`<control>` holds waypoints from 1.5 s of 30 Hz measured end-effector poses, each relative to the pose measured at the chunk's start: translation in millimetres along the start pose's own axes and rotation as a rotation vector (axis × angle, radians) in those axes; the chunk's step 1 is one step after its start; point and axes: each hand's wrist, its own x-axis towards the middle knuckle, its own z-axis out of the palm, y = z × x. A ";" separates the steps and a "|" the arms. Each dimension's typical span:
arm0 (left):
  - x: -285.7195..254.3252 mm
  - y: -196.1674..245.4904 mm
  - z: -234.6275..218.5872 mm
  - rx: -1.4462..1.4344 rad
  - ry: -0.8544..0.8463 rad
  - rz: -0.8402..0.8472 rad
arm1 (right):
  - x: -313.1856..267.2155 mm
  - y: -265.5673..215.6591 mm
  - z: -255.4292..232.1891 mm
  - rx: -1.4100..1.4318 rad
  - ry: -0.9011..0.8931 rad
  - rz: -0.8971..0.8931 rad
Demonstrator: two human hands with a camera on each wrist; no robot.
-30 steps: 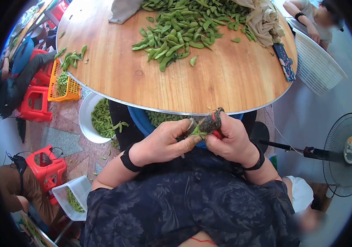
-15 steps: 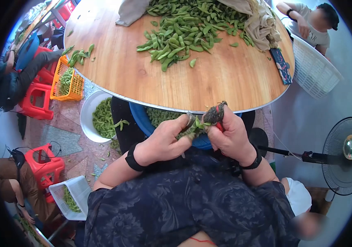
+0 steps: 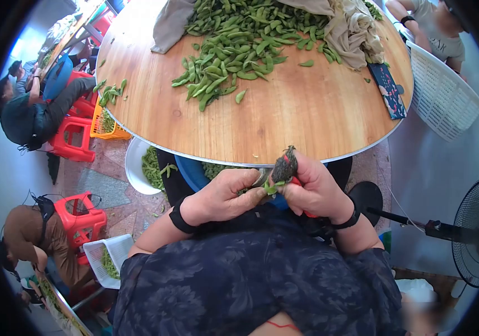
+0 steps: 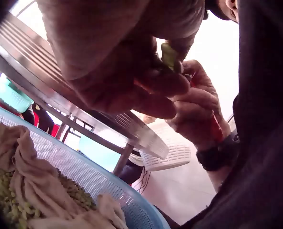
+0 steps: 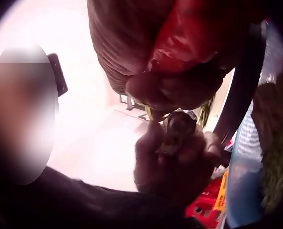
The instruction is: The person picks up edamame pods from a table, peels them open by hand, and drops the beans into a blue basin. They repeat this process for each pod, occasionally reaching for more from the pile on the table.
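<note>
Both hands meet above my lap at the table's near edge. The left hand (image 3: 225, 196) pinches a green soybean pod (image 3: 271, 188) between thumb and fingers; a greyish cover sits on its thumb tip. Opposite it, the right hand (image 3: 320, 187) is curled with its thumb up, fingertips right at the pod. A dark, worn wrapping (image 3: 285, 167) with a red band covers that thumb. Inside the right fist is a shiny red thing (image 5: 186, 40), its kind hidden by the fingers. In the left wrist view, a bit of the pod (image 4: 169, 55) shows between the fingers.
Pods (image 3: 228, 50) are heaped on the round wooden table (image 3: 222, 131), beside beige cloths (image 3: 357, 36) and a dark floral item (image 3: 388, 92). Below are a blue basket (image 4: 132, 193) of shelled beans and a white bucket (image 3: 136, 171) of pods. A fan (image 3: 474, 235) stands right.
The view has shifted, so the table and surroundings sit differently. Both hands stay together, and less of the pod shows between them than half a second ago.
</note>
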 end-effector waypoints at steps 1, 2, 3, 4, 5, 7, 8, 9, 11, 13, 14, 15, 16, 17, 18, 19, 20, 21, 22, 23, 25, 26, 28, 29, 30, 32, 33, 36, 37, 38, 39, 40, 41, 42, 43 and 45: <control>1.2 0.3 0.8 0.001 -0.001 -0.004 | -2.1 -0.8 -1.1 0.004 0.000 -0.001; 2.4 -0.1 1.7 0.026 -0.020 0.059 | -5.1 -2.6 -1.6 0.029 -0.018 0.006; 3.9 -0.9 2.2 0.052 -0.042 0.124 | -7.4 -4.6 -2.2 0.053 -0.034 0.011; 5.4 -4.3 4.7 0.052 -0.051 0.122 | -9.2 -6.4 -2.4 0.057 -0.025 0.009; 7.3 -9.5 8.2 0.049 -0.010 0.146 | -10.2 -8.2 -2.3 0.141 -0.022 0.062; 8.7 -8.3 9.1 0.044 0.018 0.175 | -11.9 -7.2 -1.5 0.225 -0.006 0.111; 8.1 -4.4 8.5 0.005 0.034 0.116 | -13.0 -4.6 -0.9 0.204 0.054 0.072; 7.1 -1.7 7.5 -0.033 0.051 0.058 | -14.0 -3.2 0.4 0.181 0.113 0.035; 3.0 -5.3 2.3 0.041 0.022 0.115 | -14.6 -4.7 3.4 0.152 0.163 0.004; -0.8 -2.9 2.0 -0.005 0.054 0.127 | -13.4 -4.2 7.0 -0.084 0.227 -0.061; -3.5 -3.9 0.4 -0.007 0.055 0.135 | -11.9 -9.4 10.0 -0.137 0.232 -0.006; -6.7 -6.4 -1.3 -0.062 0.031 0.116 | -8.9 -7.3 12.4 -0.144 0.231 -0.004; -9.3 -7.4 -3.3 -0.119 0.008 0.096 | -4.6 -2.1 14.1 -0.416 0.255 -0.185; -11.8 -6.0 -6.3 -0.123 0.014 0.102 | -1.0 0.4 15.5 -0.685 0.270 -0.368; -14.0 -1.9 -10.0 -0.150 -0.009 0.059 | -1.8 -3.3 19.4 -0.685 0.253 -0.282; -15.6 -0.1 -13.3 -0.177 -0.031 0.014 | -0.4 -4.5 21.6 -0.687 0.246 -0.278; -16.0 -2.9 -15.2 -0.181 -0.028 0.015 | 1.1 -4.7 23.4 -0.696 0.207 -0.296; -15.8 -8.0 -15.7 -0.218 -0.024 0.014 | 1.7 -4.9 25.3 -0.704 0.173 -0.312; -14.8 -12.1 -16.3 -0.256 -0.023 0.014 | 2.3 -7.8 26.7 -0.704 0.176 -0.307; -13.1 -14.4 -17.8 -0.261 -0.030 0.015 | 3.2 -12.7 27.8 -0.540 0.201 -0.174; -9.5 -18.1 -20.5 -0.120 -0.030 0.229 | 3.1 -17.8 28.5 -0.378 0.235 -0.042; -9.6 -20.7 -21.2 -0.123 -0.037 0.230 | 2.5 -19.1 28.2 -0.265 0.266 0.024; -11.6 -23.6 -22.1 -0.159 -0.037 0.138 | 4.5 -17.9 29.5 -0.281 0.313 0.051; -13.2 -21.9 -21.4 -0.163 -0.044 0.137 | 6.1 -17.6 30.6 -0.280 0.321 0.054; -14.2 -16.4 -19.9 -0.224 -0.018 0.109 | 7.8 -17.5 31.6 -0.374 0.327 -0.018; -16.6 -14.8 -21.3 -0.287 0.000 0.082 | 11.3 -16.4 32.7 -0.470 0.339 -0.087; -18.1 -17.0 -23.6 -0.314 -0.021 0.072 | 13.4 -14.7 32.7 -0.474 0.330 -0.124; -21.5 -24.9 -31.4 -0.377 -0.046 0.035 | 23.5 -17.2 34.7 -0.573 0.313 -0.188; -22.4 -26.6 -34.5 -0.409 -0.049 0.006 | 27.1 -18.8 35.6 -0.664 0.306 -0.216; -25.1 -25.5 -38.7 -0.410 -0.049 0.016 | 30.3 -19.6 36.5 -0.674 0.304 -0.218; -29.6 -22.0 -44.1 -0.361 -0.045 -0.065 | 33.8 -20.3 37.2 -0.701 0.256 -0.195; -34.9 -17.7 -50.1 -0.311 -0.039 -0.143 | 37.5 -22.4 37.7 -0.730 0.206 -0.173; -42.8 -10.3 -56.4 -0.308 -0.035 -0.127 | 39.2 -34.0 40.7 -0.714 0.122 0.005; -54.5 -1.6 -62.5 -0.257 0.081 -0.151 | 44.5 -37.2 37.2 -0.758 0.103 -0.013; -67.7 1.3 -68.4 -0.206 0.199 -0.178 | 51.3 -39.7 32.7 -0.801 0.083 -0.032; -101.2 -15.5 -82.3 -0.243 0.456 -0.002 | 70.9 -47.5 20.7 -0.808 0.217 0.006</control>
